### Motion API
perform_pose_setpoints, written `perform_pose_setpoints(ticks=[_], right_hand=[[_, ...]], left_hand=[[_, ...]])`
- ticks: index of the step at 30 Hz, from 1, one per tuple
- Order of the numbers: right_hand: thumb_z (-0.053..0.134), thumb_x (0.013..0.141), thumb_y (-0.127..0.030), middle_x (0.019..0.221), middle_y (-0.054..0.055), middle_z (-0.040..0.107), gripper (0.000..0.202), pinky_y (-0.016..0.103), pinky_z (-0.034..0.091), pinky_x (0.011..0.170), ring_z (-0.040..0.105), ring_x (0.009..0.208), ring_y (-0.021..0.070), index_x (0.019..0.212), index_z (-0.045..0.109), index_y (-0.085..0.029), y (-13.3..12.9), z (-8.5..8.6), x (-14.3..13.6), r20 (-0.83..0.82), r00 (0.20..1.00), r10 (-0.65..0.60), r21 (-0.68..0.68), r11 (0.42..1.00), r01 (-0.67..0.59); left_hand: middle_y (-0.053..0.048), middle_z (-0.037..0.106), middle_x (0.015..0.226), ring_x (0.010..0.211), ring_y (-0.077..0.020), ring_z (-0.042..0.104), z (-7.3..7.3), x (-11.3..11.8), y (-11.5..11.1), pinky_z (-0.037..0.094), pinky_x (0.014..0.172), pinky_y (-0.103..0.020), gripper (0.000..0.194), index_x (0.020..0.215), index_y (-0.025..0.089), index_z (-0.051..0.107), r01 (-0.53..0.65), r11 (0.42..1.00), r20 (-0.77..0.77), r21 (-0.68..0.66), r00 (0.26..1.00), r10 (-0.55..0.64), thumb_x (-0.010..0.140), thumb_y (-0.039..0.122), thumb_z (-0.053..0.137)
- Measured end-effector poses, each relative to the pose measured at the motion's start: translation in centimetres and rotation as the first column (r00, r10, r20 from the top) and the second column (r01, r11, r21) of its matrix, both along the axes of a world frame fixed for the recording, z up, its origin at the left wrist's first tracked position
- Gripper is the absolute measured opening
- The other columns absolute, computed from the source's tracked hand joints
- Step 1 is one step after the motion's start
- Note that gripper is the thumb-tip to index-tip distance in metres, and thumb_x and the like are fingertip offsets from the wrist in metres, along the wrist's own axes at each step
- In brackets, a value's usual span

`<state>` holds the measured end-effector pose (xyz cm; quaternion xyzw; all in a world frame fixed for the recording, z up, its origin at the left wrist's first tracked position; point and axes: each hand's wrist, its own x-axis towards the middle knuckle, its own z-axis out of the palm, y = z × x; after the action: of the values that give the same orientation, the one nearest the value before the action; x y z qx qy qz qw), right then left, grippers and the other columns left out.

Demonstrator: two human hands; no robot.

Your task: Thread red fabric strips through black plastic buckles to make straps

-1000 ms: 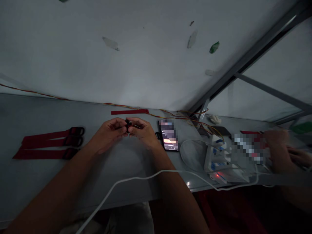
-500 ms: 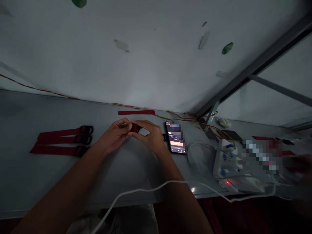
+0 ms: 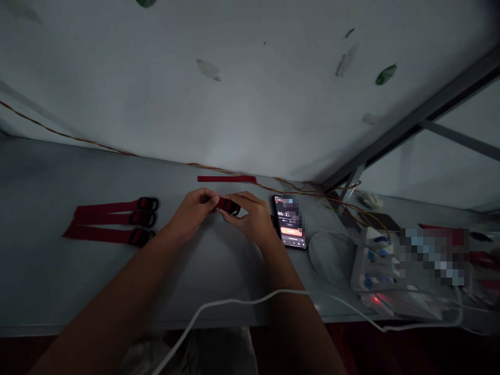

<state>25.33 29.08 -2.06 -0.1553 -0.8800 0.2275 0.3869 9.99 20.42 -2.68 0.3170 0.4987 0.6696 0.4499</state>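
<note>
Over the middle of the table, my left hand (image 3: 198, 212) pinches the red webbing of a short strap between thumb and fingers. My right hand (image 3: 250, 214) grips the black buckle (image 3: 233, 208) on the same strap, its fingers curled round it. Most of this strap is hidden by the hands. To the left lie three red straps (image 3: 103, 234) with black buckles, side by side. Behind my hands a flat red strip (image 3: 225, 179) rests near the wall.
A lit phone (image 3: 289, 224) showing a timer lies right of my right hand. Beyond it stands a white power strip (image 3: 361, 260) with plugs and a red light. A white cable (image 3: 242, 301) crosses in front of my forearms. Thin wires (image 3: 211, 167) run along the wall (image 3: 156, 94).
More of the red webbing and black buckle now shows between my hands, which have drawn slightly apart. The whole view has shifted a little, moving things rightward.
</note>
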Motion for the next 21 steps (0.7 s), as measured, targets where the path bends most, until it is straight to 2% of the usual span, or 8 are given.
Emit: perform_pose_setpoints(ticks=[3, 6, 9, 11, 13, 15, 17, 21], right_hand=[[0.074, 0.082, -0.033, 0.102, 0.008, 0.074, 0.027, 0.037, 0.054, 0.086, 0.068, 0.092, 0.0215, 0.107, 0.075, -0.025, 0.1, 0.0, -0.1, 0.0, 1.0, -0.017, -0.054, 0.998, 0.017], [0.077, 0.08, -0.035, 0.103, 0.006, 0.074, 0.031, 0.036, 0.054, 0.084, 0.068, 0.091, 0.0208, 0.109, 0.076, -0.026, -0.3, 0.1, 0.0, -0.023, 0.999, 0.048, -0.208, 0.977, -0.052], [0.08, 0.077, -0.034, 0.103, 0.005, 0.074, 0.034, 0.033, 0.055, 0.08, 0.068, 0.091, 0.0198, 0.11, 0.076, -0.027, -1.2, 0.5, 0.0, -0.115, 0.98, 0.162, -0.461, 0.865, -0.197], [0.082, 0.075, -0.033, 0.104, 0.004, 0.073, 0.036, 0.033, 0.055, 0.08, 0.068, 0.093, 0.0198, 0.109, 0.076, -0.028, -1.9, 0.9, -0.1, -0.165, 0.958, 0.234, -0.573, 0.768, -0.286], [0.083, 0.074, -0.034, 0.103, 0.004, 0.073, 0.036, 0.032, 0.055, 0.078, 0.069, 0.093, 0.02, 0.109, 0.076, -0.028, -2.8, 1.5, -0.3, -0.151, 0.94, 0.305, -0.61, 0.72, -0.331], [0.082, 0.076, -0.037, 0.098, 0.005, 0.073, 0.035, 0.031, 0.054, 0.074, 0.069, 0.088, 0.0196, 0.109, 0.076, -0.026, -3.9, 1.9, -0.6, -0.077, 0.929, 0.363, -0.58, 0.741, -0.338], [0.079, 0.078, -0.041, 0.094, 0.005, 0.073, 0.035, 0.031, 0.053, 0.073, 0.068, 0.084, 0.0192, 0.109, 0.076, -0.024, -5.5, 2.0, -1.1, 0.023, 0.918, 0.395, -0.488, 0.806, -0.335], [0.073, 0.083, -0.05, 0.101, 0.007, 0.074, 0.042, 0.035, 0.054, 0.084, 0.067, 0.09, 0.0209, 0.115, 0.074, -0.023, -10.5, -0.1, -3.1, 0.182, 0.896, 0.406, -0.291, 0.892, -0.345]], left_hand=[[-0.003, 0.064, 0.076, 0.072, -0.0162, 0.058, 0.0, -0.1, 0.1, 0.046, 0.07, -0.03, 0.031, 0.079, 0.017, 0.064, -0.041, 0.999, -0.213, 0.011, 0.976, 0.043, 0.073, 0.043, 0.078], [-0.005, 0.067, 0.093, 0.089, -0.0195, 0.061, 0.1, -0.3, -0.4, 0.047, 0.078, -0.031, 0.03, 0.093, 0.018, 0.066, -0.005, 0.999, -0.367, 0.049, 0.93, 0.023, 0.078, 0.043, 0.074], [-0.007, 0.067, 0.109, 0.104, -0.0207, 0.061, 0.4, -0.4, -1.9, 0.047, 0.083, -0.028, 0.036, 0.109, 0.021, 0.064, 0.085, 0.995, -0.368, 0.06, 0.928, -0.057, 0.085, 0.048, 0.068], [-0.005, 0.068, 0.099, 0.09, -0.0184, 0.064, 0.9, -0.5, -3.6, 0.047, 0.074, -0.026, 0.038, 0.113, 0.022, 0.061, 0.152, 0.988, -0.338, 0.012, 0.931, -0.139, 0.089, 0.052, 0.062], [-0.002, 0.066, 0.079, 0.069, -0.0161, 0.06, 1.8, -0.6, -5.8, 0.042, 0.061, -0.025, 0.037, 0.11, 0.022, 0.062, 0.146, 0.985, -0.4, -0.087, 0.901, -0.169, 0.091, 0.054, 0.058], [-0.001, 0.064, 0.069, 0.061, -0.0165, 0.058, 2.7, -1.1, -8.5, 0.038, 0.056, -0.026, 0.034, 0.101, 0.023, 0.067, 0.02, 0.985, -0.562, -0.174, 0.819, -0.116, 0.089, 0.053, 0.06], [-0.002, 0.069, 0.074, 0.066, -0.0189, 0.062, 3.3, -1.9, -11.3, 0.039, 0.06, -0.027, 0.028, 0.092, 0.024, 0.071, -0.127, 0.971, -0.722, -0.201, 0.689, -0.059, 0.087, 0.05, 0.063], [-0.002, 0.074, 0.084, 0.073, -0.022, 0.066, 2.1, -4.7, -17.4, 0.043, 0.069, -0.031, 0.02, 0.085, 0.027, 0.072, -0.232, 0.953, -0.884, -0.197, 0.463, -0.071, 0.088, 0.044, 0.062]])
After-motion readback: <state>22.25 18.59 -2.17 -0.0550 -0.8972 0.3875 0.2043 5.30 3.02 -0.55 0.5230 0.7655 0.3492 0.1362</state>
